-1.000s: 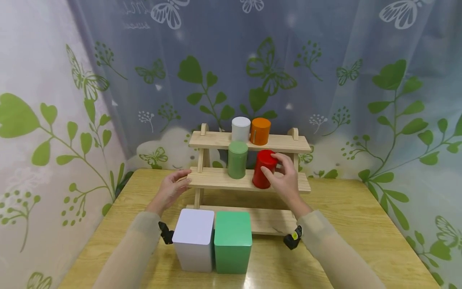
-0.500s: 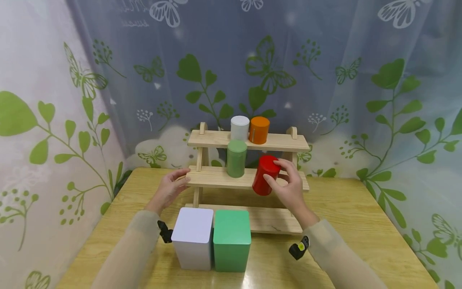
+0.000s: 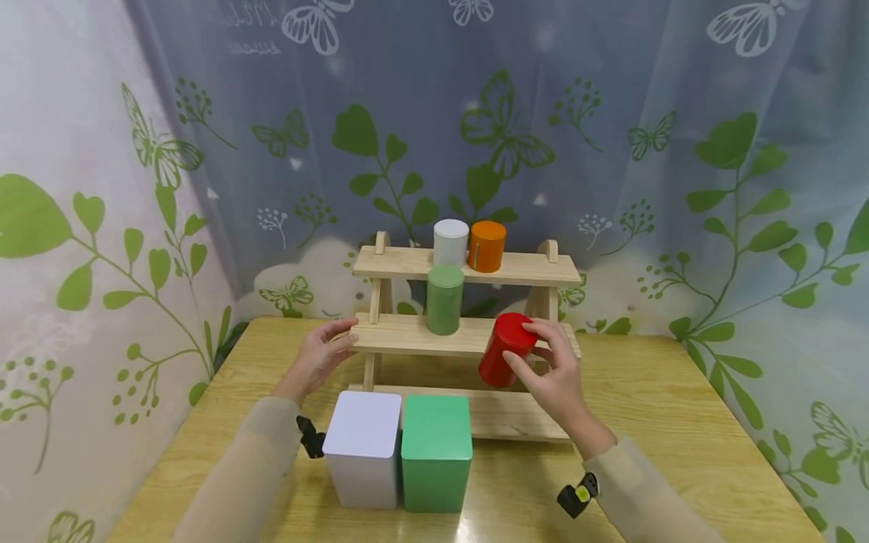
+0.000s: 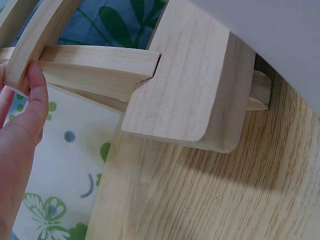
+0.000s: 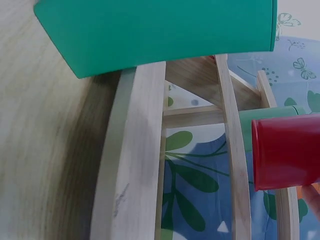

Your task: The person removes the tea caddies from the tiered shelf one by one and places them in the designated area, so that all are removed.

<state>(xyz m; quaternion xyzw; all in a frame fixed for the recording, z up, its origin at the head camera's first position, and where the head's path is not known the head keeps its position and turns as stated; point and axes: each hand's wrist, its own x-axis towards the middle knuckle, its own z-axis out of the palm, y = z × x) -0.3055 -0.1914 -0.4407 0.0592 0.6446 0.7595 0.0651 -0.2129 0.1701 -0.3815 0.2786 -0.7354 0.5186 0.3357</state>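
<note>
A red cylindrical canister (image 3: 502, 354) tilts in front of the middle tier of a wooden three-tier shelf (image 3: 407, 332). My right hand (image 3: 553, 373) grips it from the right, thumb in front and fingers near the lid. In the right wrist view the red canister (image 5: 285, 152) overlaps the shelf, with only a fingertip showing at its lower right. My left hand (image 3: 319, 354) pinches the left end of the middle tier; the left wrist view shows its fingers (image 4: 35, 95) on the board's end. A green canister (image 3: 444, 302) stands upright on that tier.
White (image 3: 451, 241) and orange (image 3: 487, 246) canisters stand on the top tier. In front of the shelf, a white square box (image 3: 363, 452) and a green square box (image 3: 437, 452) stand side by side on the wooden table (image 3: 652, 422). A patterned curtain (image 3: 611, 151) hangs behind.
My right hand has lifted the red canister off the middle tier and brought it forward, down and slightly right, tilting it more. The left hand stays at the shelf's end.
</note>
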